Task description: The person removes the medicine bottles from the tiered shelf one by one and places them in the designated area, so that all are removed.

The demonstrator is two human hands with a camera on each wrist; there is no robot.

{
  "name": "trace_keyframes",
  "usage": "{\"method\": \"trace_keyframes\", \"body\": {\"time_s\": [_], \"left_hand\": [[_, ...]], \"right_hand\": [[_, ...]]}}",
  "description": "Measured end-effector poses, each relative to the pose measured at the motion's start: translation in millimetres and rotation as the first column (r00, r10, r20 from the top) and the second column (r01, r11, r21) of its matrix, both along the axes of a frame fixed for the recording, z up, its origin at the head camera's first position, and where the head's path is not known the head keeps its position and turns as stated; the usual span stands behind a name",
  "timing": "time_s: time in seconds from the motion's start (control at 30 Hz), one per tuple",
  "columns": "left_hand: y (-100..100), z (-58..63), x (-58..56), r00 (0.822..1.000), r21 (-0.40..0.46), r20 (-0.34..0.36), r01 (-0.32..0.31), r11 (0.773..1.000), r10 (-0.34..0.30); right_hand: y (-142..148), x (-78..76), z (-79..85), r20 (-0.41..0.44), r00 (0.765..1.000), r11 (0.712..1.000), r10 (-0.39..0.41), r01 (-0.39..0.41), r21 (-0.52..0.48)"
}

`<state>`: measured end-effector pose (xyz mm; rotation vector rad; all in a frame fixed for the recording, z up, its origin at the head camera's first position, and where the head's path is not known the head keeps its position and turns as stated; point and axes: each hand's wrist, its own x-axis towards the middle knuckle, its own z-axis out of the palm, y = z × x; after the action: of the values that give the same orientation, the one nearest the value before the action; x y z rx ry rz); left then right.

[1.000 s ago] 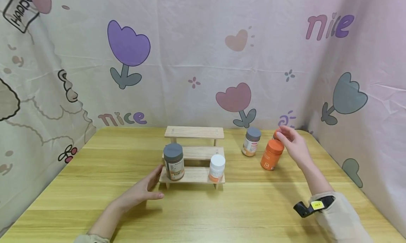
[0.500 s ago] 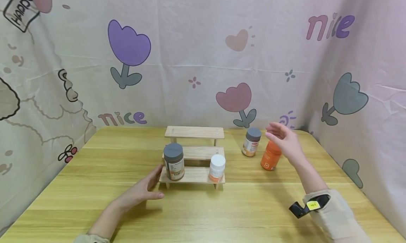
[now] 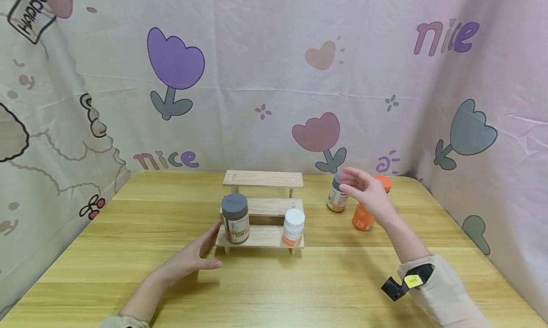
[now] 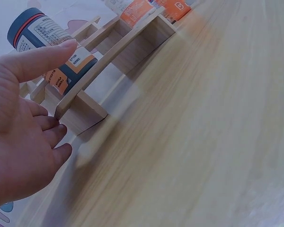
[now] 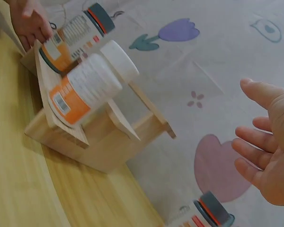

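Observation:
My left hand [image 3: 188, 261] rests at the left end of a small three-step wooden shelf [image 3: 265, 237]. Its fingers touch or nearly touch the front step's edge, with the thumb held apart. On that step stand a dark-capped supplement bottle [image 3: 235, 218] at the left and a white bottle [image 3: 293, 228] at the right. Nothing is in my right hand [image 3: 370, 194], whose thumb and fingers are spread apart in the right wrist view. In the head view it partly covers a grey-capped bottle [image 3: 337, 200], an orange bottle [image 3: 363, 218] and an orange cap [image 3: 384, 181] behind.
Wooden tabletop [image 3: 265, 290] surrounds the shelf. A printed cloth [image 3: 257, 71] hangs behind the table and along both sides. The shelf's middle step [image 3: 269, 205] and top step [image 3: 265, 178] carry no bottles.
My right hand has moved left from the rear orange bottle's cap, across the front orange bottle, toward the grey-capped bottle. The left hand and the bottles have stayed put.

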<state>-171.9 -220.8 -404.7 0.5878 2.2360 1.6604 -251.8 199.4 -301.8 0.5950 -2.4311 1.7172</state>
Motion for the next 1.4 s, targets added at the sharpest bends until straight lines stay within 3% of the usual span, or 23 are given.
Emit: {"method": "trace_keyframes", "body": {"time_s": [0.23,0.7,0.97,1.4], "left_hand": [[0,-1.2,-0.6,1.0,0.005,-0.026,0.015,1.0,-0.015],[1,0.3,-0.3,1.0,-0.005,-0.011,0.007,1.0,-0.007],[1,1.1,1.3,0.999,0.012,-0.034,0.023,1.0,-0.023],[-1,-2.9,-0.9,1.0,-0.009,-0.02,0.004,1.0,-0.005]], "right_hand": [[-18,5.0,-5.4,0.002,0.999,0.999,0.052,-0.052,0.017],[-46,15.6,-23.5,0.007,0.981,0.981,0.192,-0.192,-0.004],[-60,20.2,-36.1,-0.025,0.969,0.968,0.246,-0.245,0.05],[-69,25.4,-54.2,0.025,0.965,0.963,0.259,-0.261,0.067]]}}
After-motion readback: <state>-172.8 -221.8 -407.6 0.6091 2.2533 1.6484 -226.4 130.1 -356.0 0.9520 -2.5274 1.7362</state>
